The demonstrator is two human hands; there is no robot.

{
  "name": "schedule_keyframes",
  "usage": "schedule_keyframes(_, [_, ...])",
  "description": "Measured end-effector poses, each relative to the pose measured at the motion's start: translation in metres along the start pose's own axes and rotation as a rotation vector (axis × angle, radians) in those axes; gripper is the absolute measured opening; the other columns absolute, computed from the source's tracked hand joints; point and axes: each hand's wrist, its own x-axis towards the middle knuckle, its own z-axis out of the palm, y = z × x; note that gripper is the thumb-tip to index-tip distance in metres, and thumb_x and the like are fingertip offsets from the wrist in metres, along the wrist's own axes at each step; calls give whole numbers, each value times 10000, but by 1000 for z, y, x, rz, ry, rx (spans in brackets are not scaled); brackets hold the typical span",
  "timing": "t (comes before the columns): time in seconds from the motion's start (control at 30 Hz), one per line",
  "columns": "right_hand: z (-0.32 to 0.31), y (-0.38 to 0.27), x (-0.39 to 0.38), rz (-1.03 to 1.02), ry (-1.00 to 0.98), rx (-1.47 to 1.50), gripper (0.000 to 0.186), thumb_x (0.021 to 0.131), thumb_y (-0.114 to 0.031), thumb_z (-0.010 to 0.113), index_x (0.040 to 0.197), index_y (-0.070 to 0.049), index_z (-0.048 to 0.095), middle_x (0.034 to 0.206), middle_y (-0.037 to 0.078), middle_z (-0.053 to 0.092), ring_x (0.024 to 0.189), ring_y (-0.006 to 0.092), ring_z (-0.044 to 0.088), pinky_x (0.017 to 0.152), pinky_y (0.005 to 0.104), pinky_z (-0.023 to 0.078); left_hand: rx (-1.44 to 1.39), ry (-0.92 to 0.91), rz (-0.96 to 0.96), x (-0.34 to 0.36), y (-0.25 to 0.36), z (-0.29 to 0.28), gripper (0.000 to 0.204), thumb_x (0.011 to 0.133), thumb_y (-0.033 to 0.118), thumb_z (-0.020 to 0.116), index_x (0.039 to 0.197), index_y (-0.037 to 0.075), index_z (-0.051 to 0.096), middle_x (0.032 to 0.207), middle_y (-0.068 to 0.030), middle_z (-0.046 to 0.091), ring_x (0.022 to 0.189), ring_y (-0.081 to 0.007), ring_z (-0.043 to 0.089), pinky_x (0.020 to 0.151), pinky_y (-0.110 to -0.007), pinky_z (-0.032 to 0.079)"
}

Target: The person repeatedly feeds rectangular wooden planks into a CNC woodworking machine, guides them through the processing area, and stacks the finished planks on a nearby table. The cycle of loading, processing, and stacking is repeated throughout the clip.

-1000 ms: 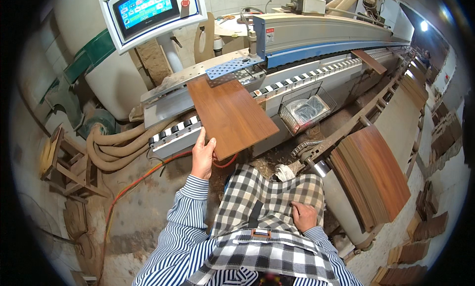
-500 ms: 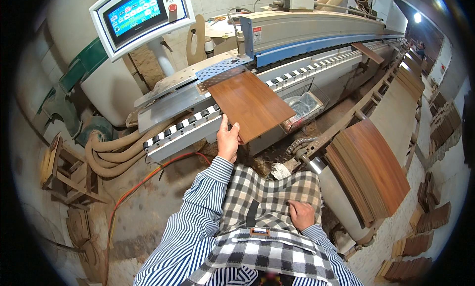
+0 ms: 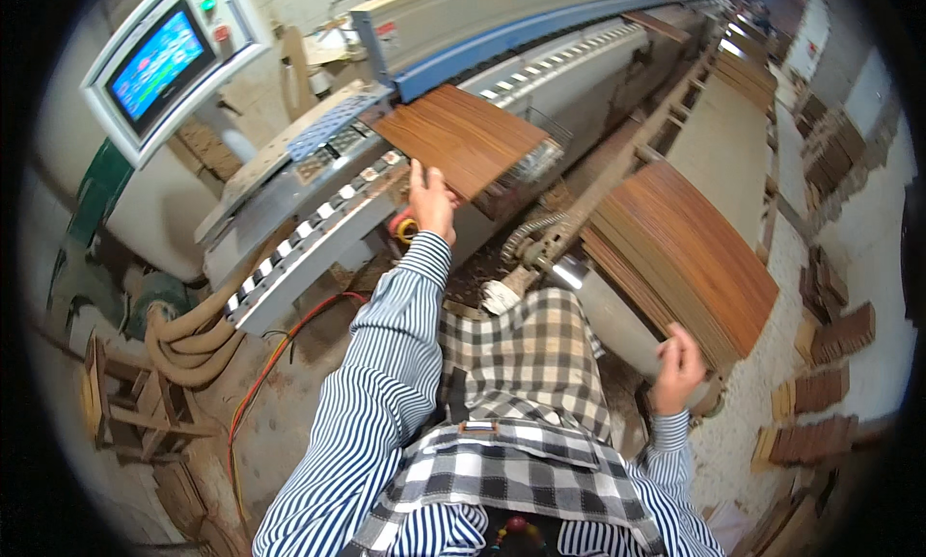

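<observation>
A brown wood-grain board (image 3: 463, 137) lies flat on the edge-banding machine's roller track, its far edge against the blue guide rail. My left hand (image 3: 431, 202) reaches to the board's near left edge and touches it with outstretched fingers; part of the hand's underside is hidden. Lower right, my right hand (image 3: 678, 369) is raised beside a stack of matching boards (image 3: 690, 248), its fingers apart and nothing visible in them. The stack rests on a roller conveyor (image 3: 608, 311), its top board showing reddish-brown grain.
A control screen (image 3: 159, 65) stands upper left, beside a perforated blue plate (image 3: 338, 128). Tan hoses (image 3: 193, 350) and an orange cable (image 3: 265, 369) run along the floor at left. More board piles (image 3: 820, 393) line the right wall. Another board (image 3: 656, 25) sits farther down the machine.
The board has slid farther along the machine, out from the perforated plate, with my left hand following its edge. My right hand has left my apron and moved right to the stack. The view has shifted.
</observation>
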Motion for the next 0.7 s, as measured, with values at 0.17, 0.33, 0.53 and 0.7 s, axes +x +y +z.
schedule_keyframes(0.17, [-66,31,35,-44,542,-307,308,895,-73,485,1189,8,523,1095,136,563,1011,212,529,882,328,412,-103,-196,-351,-29,-67,56,354,932,172,347,1265,66,400,1055,-117,607,752,-161,597,597,-246,490])
schedule_keyframes(0.33, [-95,94,40,290,534,103,489,912,-214,507,1308,44,382,1292,154,445,1171,217,429,981,328,335,526,-823,4,-79,-88,138,769,747,90,579,1420,143,212,1441,-189,213,1317,-318,251,1069,-374,237])
schedule_keyframes(0.53, [-100,89,43,355,312,387,519,925,-262,496,1307,67,375,1298,146,446,1176,201,433,980,310,344,854,-850,-64,-83,-66,163,735,758,194,634,1394,161,268,1465,-157,160,1336,-348,174,1083,-406,211])
schedule_keyframes(0.7, [-111,80,24,430,424,461,381,931,-243,479,1167,52,529,1124,110,569,1023,188,541,870,312,432,577,-762,-11,-98,-66,132,553,819,198,627,1241,-26,348,1294,-212,394,1226,-292,385,1010,-371,328])
